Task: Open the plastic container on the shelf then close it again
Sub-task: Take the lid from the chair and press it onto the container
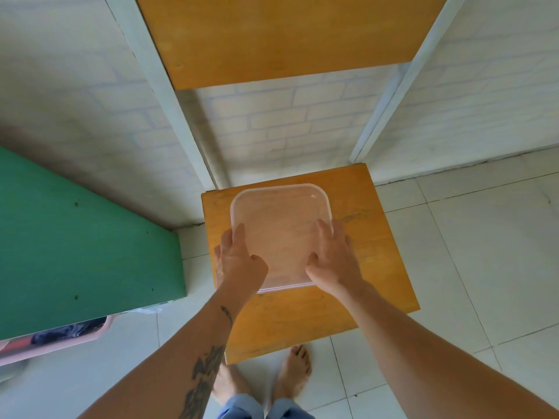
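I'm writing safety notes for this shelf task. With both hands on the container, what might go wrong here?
1. The clear plastic container is probably light; an uneven pull by the left hand and right hand may slide it across the wooden shelf.
2. If it slides off the front edge, it could drop onto the bare feet below.

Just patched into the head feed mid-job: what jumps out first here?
A clear square plastic container sits on the orange wooden shelf, with the left hand and right hand resting on its lid at the near corners. A green board fills the left side, and bare feet show below.
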`<state>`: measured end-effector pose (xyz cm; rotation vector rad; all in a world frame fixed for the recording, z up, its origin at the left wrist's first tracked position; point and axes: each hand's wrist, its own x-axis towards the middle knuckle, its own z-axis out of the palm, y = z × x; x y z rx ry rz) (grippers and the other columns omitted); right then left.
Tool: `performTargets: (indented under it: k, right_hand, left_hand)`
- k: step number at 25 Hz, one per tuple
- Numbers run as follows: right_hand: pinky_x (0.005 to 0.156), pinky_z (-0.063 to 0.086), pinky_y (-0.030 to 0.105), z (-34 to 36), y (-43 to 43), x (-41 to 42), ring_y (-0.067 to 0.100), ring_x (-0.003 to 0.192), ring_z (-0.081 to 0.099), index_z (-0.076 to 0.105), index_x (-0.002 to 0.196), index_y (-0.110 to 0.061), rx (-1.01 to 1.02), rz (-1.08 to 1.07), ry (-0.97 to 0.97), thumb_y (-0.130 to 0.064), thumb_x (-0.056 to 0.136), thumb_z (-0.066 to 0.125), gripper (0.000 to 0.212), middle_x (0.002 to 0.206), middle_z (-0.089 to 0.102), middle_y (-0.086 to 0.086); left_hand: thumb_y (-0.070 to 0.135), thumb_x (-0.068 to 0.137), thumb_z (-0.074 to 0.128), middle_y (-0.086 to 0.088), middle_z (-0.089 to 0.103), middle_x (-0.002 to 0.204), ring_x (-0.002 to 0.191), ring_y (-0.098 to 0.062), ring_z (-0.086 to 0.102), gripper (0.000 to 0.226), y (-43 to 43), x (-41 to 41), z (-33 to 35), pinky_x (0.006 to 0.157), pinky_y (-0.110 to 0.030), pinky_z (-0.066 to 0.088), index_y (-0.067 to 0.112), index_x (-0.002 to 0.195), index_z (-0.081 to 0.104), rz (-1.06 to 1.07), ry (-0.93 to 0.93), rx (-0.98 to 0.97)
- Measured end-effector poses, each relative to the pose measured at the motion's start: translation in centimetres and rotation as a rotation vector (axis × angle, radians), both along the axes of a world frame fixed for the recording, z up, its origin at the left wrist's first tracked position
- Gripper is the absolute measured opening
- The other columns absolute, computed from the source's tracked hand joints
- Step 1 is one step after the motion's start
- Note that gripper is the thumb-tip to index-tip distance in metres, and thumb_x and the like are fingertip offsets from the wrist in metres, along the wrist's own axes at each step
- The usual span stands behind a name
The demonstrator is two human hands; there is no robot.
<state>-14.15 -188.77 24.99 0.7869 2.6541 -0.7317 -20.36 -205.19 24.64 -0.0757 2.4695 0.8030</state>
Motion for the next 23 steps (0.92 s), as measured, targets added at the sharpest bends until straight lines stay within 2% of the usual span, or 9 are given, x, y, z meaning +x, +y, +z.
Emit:
performTargets:
  k: [5, 7, 11, 17, 23]
  right_hand:
    - [0.104, 0.042, 0.054, -1.0, -0.5, 0.6, 0.035, 0.131, 0.034, 0.031, 0.141, -0.027, 0.004, -0.077, -0.013, -0.026, 0.082, 0.063, 0.067, 0.153, 0.023, 0.008]
    - [0.106, 0.039, 0.055, -0.4, -0.7, 1.1, 0.035, 0.133, 0.032, 0.031, 0.142, -0.027, 0.003, -0.061, 0.005, -0.031, 0.084, 0.061, 0.066, 0.155, 0.022, 0.009]
    - [0.102, 0.043, 0.053, 3.6, -1.4, 1.9, 0.034, 0.129, 0.035, 0.036, 0.14, -0.027, 0.068, -0.033, 0.113, -0.039, 0.084, 0.057, 0.06, 0.152, 0.028, 0.011]
    - [0.105, 0.039, 0.044, 15.2, -1.6, 2.8, 0.032, 0.127, 0.037, 0.046, 0.141, -0.021, 0.158, 0.023, 0.311, -0.039, 0.088, 0.053, 0.057, 0.147, 0.037, 0.013]
    - [0.107, 0.04, 0.049, 26.7, -3.3, 3.1, 0.031, 0.131, 0.034, 0.047, 0.142, -0.017, 0.099, 0.009, 0.477, -0.041, 0.085, 0.041, 0.062, 0.151, 0.034, 0.014]
  left_hand:
    - [0.011, 0.083, 0.051, 0.001, 0.027, 0.154, 0.131, -0.026, 0.029, 0.072, 0.1, 0.9, -0.5, 0.103, -0.043, 0.041, 0.027, 0.148, 0.027, -0.024, 0.095, -0.034]
    - [0.012, 0.084, 0.052, -0.003, 0.028, 0.155, 0.132, -0.029, 0.029, 0.07, -0.2, 1.2, 0.1, 0.105, -0.047, 0.042, 0.025, 0.149, 0.029, -0.029, 0.154, -0.053]
    - [0.016, 0.084, 0.056, -0.01, 0.037, 0.15, 0.128, -0.033, 0.034, 0.066, -1.2, 1.9, 3.6, 0.1, -0.051, 0.044, 0.019, 0.147, 0.038, -0.04, 0.336, -0.039]
    - [0.017, 0.08, 0.058, -0.016, 0.05, 0.132, 0.112, -0.036, 0.043, 0.058, -2.7, 1.8, 15.1, 0.091, -0.053, 0.047, 0.014, 0.137, 0.05, -0.02, 0.582, 0.022]
    - [0.019, 0.08, 0.058, -0.013, 0.047, 0.133, 0.113, -0.031, 0.039, 0.058, -3.9, 2.6, 27.2, 0.091, -0.047, 0.044, 0.015, 0.137, 0.05, 0.053, 0.758, 0.119]
